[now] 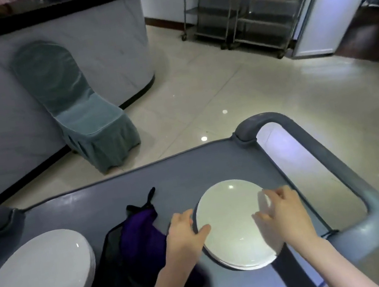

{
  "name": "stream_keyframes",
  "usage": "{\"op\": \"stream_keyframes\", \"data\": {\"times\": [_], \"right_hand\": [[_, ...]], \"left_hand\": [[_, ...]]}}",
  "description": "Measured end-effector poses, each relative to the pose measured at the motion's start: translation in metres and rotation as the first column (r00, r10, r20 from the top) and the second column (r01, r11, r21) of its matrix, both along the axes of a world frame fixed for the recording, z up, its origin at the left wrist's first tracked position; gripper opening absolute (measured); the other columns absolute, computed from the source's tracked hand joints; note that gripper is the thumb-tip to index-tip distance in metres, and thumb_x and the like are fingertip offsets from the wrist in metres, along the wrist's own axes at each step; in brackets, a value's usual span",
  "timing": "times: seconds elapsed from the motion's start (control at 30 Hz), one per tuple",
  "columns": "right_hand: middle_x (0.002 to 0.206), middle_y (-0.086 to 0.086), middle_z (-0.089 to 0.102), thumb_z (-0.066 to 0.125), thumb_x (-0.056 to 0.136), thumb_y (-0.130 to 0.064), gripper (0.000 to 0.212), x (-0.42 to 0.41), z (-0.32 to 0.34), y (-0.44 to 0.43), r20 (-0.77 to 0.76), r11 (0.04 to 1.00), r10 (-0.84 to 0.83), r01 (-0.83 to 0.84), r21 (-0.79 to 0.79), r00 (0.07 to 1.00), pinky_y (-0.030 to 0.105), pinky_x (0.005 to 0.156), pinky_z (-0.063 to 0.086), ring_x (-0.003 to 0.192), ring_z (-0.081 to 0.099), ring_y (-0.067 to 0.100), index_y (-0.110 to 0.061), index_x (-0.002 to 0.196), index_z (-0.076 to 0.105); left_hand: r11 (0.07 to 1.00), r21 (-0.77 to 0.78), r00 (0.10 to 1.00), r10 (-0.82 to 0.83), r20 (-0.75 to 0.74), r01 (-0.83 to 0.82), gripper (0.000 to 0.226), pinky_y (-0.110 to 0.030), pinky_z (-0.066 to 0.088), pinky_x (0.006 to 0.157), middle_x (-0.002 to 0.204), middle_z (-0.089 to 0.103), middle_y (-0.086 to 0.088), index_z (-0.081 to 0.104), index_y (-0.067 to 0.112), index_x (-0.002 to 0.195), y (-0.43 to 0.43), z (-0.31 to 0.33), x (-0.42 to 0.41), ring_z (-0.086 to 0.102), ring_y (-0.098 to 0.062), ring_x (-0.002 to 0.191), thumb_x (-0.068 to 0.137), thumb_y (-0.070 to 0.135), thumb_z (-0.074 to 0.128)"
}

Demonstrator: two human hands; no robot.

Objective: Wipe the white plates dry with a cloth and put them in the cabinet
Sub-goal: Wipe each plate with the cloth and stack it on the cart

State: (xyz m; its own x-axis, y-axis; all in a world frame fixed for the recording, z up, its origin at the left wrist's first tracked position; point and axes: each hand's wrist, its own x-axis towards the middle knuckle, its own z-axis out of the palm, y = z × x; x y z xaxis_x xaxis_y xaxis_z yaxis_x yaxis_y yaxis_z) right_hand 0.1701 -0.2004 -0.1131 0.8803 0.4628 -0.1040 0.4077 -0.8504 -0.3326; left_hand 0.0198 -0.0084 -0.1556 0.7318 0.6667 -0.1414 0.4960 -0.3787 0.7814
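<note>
On the grey cart [188, 169], toward its right end beside the looped handle [333, 158], sits the right stack of white plates [231, 214]. The left hand [186, 230] grips this stack's left rim, thumb laid on the top plate and fingers curled over the edge. The right hand [283, 210] is at the opposite rim, thumb on the top plate; it is blurred, so whether it has closed on the rim cannot be told. A purple cloth [139, 240] lies in a black mesh bag [112, 258] just left of the stack. The left stack of white plates [38, 283] stands at the cart's far left. Beyond the cart, a covered chair [84, 111] stands against a curved counter [21, 84].
</note>
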Motion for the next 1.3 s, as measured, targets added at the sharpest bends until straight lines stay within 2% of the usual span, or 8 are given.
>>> {"op": "stream_keyframes", "data": {"times": [0.3, 0.47, 0.7, 0.83, 0.93, 1.1, 1.2, 1.3], "right_hand": [[0.112, 0.005, 0.042, 0.083, 0.075, -0.018, 0.074, 0.018, -0.011, -0.015, -0.296, 0.976, -0.079, 0.134, 0.171, 0.952, 0.026, 0.08, 0.04, 0.103, 0.056, 0.03, -0.024, 0.141, 0.05], [0.122, 0.012, 0.051, 0.084, 0.073, -0.019, 0.075, 0.023, -0.007, -0.01, -0.365, 0.97, -0.082, 0.158, 0.183, 0.927, 0.025, 0.078, 0.036, 0.094, 0.05, 0.021, -0.025, 0.139, 0.05], [0.093, -0.017, 0.074, 0.075, 0.085, -0.015, 0.035, 0.016, 0.012, 0.008, -0.494, 0.841, 0.13, 0.168, 0.514, 0.859, 0.014, 0.066, 0.049, 0.086, 0.068, 0.009, -0.04, 0.107, 0.068], [0.115, -0.012, 0.071, 0.055, 0.099, -0.019, 0.029, -0.01, 0.004, 0.04, -0.578, 0.761, 0.156, 0.276, 0.588, 0.801, 0.032, 0.09, 0.052, 0.105, 0.066, 0.011, -0.034, 0.124, 0.062], [0.115, -0.014, 0.068, 0.047, 0.103, -0.024, 0.023, -0.028, -0.003, 0.064, -0.623, 0.687, 0.061, 0.421, 0.593, 0.779, 0.022, 0.08, 0.047, 0.101, 0.063, 0.003, -0.032, 0.119, 0.061], [0.105, -0.015, 0.075, 0.045, 0.101, -0.023, 0.029, -0.041, -0.006, 0.093, -0.643, 0.691, 0.062, 0.432, 0.58, 0.764, 0.031, 0.088, 0.052, 0.098, 0.069, 0.007, -0.031, 0.111, 0.071], [0.097, -0.015, 0.076, 0.047, 0.1, -0.024, 0.029, -0.044, -0.007, 0.104, -0.645, 0.707, 0.057, 0.425, 0.565, 0.762, 0.02, 0.072, 0.052, 0.084, 0.07, 0.0, -0.033, 0.1, 0.075], [0.091, -0.013, 0.076, 0.048, 0.099, -0.024, 0.029, -0.044, -0.006, 0.113, -0.664, 0.711, 0.057, 0.437, 0.551, 0.745, 0.013, 0.058, 0.05, 0.074, 0.07, -0.002, -0.031, 0.093, 0.076]], "left_hand": [[0.996, -0.068, 0.998, 0.059, -0.036, -0.061, 0.039, -0.024, 0.046, 0.07, 0.085, 0.061, 0.005, 0.064, 0.023, 0.114, -0.018, 0.003, 0.009, 0.058, -0.014, 0.083, 0.076, 0.011, 0.068], [0.97, -0.201, 0.987, 0.151, 0.05, -0.139, 0.045, -0.016, 0.046, 0.061, 0.063, 0.059, 0.011, 0.066, 0.027, 0.112, -0.018, 0.015, 0.007, 0.057, -0.006, 0.064, 0.073, 0.006, 0.068], [0.894, -0.411, 0.953, 0.262, 0.15, -0.181, 0.045, -0.027, 0.054, 0.063, 0.062, 0.06, 0.007, 0.071, 0.025, 0.11, 0.011, 0.03, -0.019, 0.059, -0.007, 0.062, 0.075, -0.002, 0.067], [0.8, -0.575, 0.91, 0.353, 0.219, -0.172, 0.033, -0.036, 0.06, 0.065, 0.078, 0.058, -0.014, 0.074, 0.026, 0.108, 0.025, 0.034, -0.048, 0.064, -0.02, 0.075, 0.086, 0.002, 0.066], [0.773, -0.611, 0.9, 0.374, 0.223, -0.17, 0.027, -0.031, 0.059, 0.063, 0.086, 0.072, -0.014, 0.074, 0.022, 0.109, 0.039, 0.033, -0.068, 0.071, -0.019, 0.079, 0.095, 0.007, 0.056], [0.924, -0.153, 0.931, 0.361, 0.055, -0.35, 0.03, -0.037, 0.057, 0.084, 0.092, 0.074, -0.01, 0.071, 0.006, 0.113, 0.078, 0.014, -0.092, 0.07, -0.023, 0.086, 0.092, -0.005, 0.053], [0.952, 0.22, 0.968, 0.236, -0.083, -0.213, 0.039, -0.037, 0.047, 0.092, 0.109, 0.066, -0.018, 0.068, 0.001, 0.118, 0.106, 0.003, -0.097, 0.062, -0.033, 0.1, 0.087, -0.011, 0.048], [0.946, 0.323, 0.953, 0.119, -0.278, -0.024, 0.036, -0.036, 0.044, 0.086, 0.114, 0.058, -0.018, 0.06, 0.0, 0.116, 0.13, -0.004, -0.09, 0.055, -0.034, 0.103, 0.085, -0.009, 0.044]]}}
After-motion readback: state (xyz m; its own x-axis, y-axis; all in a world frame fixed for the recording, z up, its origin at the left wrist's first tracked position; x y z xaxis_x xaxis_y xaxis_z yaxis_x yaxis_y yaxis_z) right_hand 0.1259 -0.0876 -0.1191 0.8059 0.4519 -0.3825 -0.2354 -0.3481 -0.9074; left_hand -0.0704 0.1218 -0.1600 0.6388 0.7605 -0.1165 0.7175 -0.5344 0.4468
